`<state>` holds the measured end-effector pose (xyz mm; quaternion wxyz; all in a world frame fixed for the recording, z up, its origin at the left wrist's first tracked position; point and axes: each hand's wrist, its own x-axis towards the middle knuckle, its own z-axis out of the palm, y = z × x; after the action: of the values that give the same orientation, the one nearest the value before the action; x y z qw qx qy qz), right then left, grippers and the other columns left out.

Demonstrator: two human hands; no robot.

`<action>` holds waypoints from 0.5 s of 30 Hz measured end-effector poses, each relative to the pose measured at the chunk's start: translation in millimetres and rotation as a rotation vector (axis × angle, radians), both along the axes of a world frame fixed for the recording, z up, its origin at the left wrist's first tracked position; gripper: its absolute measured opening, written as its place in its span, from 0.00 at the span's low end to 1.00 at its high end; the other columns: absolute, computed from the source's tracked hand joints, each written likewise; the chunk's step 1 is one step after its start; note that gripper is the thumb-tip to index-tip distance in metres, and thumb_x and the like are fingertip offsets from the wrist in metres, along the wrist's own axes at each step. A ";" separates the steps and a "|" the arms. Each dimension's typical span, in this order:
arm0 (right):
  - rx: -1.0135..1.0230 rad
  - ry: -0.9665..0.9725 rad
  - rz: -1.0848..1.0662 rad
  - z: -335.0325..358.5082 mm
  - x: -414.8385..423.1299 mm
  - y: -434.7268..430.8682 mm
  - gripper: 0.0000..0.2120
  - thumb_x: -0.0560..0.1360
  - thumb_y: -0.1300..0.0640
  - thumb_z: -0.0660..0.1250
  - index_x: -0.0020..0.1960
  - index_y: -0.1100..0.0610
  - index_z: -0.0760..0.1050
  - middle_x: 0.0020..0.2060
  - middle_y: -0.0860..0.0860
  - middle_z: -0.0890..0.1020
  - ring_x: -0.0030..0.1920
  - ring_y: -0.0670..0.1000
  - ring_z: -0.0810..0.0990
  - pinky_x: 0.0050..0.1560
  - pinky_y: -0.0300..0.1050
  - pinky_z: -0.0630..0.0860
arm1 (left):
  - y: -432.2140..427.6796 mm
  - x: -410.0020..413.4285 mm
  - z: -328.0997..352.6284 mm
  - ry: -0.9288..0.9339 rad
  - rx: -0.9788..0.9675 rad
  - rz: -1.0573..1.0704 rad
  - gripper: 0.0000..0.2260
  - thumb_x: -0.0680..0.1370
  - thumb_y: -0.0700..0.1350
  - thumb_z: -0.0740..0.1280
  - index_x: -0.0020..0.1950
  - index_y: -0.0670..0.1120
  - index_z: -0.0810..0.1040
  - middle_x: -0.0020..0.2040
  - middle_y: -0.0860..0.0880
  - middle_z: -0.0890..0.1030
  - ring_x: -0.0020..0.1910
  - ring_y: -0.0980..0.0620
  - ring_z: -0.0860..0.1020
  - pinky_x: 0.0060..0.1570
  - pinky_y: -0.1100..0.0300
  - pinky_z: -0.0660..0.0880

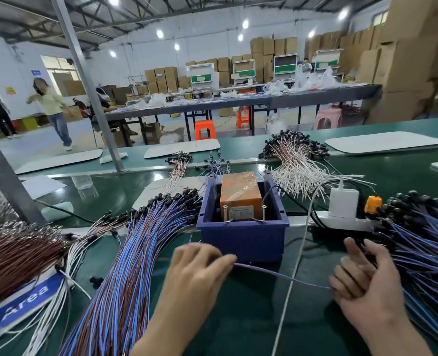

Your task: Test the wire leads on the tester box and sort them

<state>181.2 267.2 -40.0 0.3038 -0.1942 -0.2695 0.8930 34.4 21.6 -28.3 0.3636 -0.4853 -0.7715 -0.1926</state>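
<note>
The tester is an orange box (241,194) sitting in a blue bin (243,237), with two upright screw contacts at its front. One blue-and-brown wire lead (282,276) stretches across the green table just in front of the bin. My left hand (200,268) pinches its left end. My right hand (366,281) pinches the other end, fingers curled. A thick pile of blue-and-brown leads (135,255) lies to the left, and another pile (428,242) lies at the right beside my right hand.
Brown leads (15,255) and white leads (71,265) lie far left over a blue "Area" sign (20,304). More white leads (297,163) sit behind the bin. A white power strip (346,220) with charger and white cable (297,263) stands right of it. People move in the background.
</note>
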 end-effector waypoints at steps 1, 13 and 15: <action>0.022 -0.014 0.027 -0.9 -1.1 -2.4 0.14 0.73 0.43 0.66 0.41 0.53 0.83 0.23 0.46 0.49 0.23 0.47 0.45 0.23 0.41 0.45 | -1.3 -1.1 0.5 0.014 0.068 0.054 0.10 0.80 0.52 0.66 0.55 0.54 0.85 0.50 0.51 0.80 0.52 0.47 0.75 0.53 0.53 0.71; 0.435 -0.176 0.332 -7.5 -21.4 -40.5 0.18 0.73 0.42 0.68 0.54 0.54 0.84 0.25 0.49 0.61 0.19 0.45 0.55 0.18 0.36 0.55 | 24.9 38.8 -7.2 0.012 0.248 -0.291 0.11 0.83 0.41 0.67 0.62 0.52 0.82 0.52 0.51 0.79 0.55 0.52 0.79 0.53 0.57 0.76; 0.464 -0.171 0.352 -9.0 -23.3 -44.6 0.17 0.73 0.44 0.68 0.55 0.54 0.84 0.25 0.49 0.63 0.19 0.45 0.56 0.18 0.35 0.56 | 36.4 48.4 -9.2 0.035 0.224 -0.371 0.08 0.81 0.42 0.70 0.58 0.50 0.84 0.51 0.50 0.81 0.59 0.54 0.80 0.53 0.56 0.77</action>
<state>157.9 222.6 -48.9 0.1570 -0.1442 -0.5205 0.8268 82.8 58.1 -37.6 0.3867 -0.5789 -0.6363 -0.3323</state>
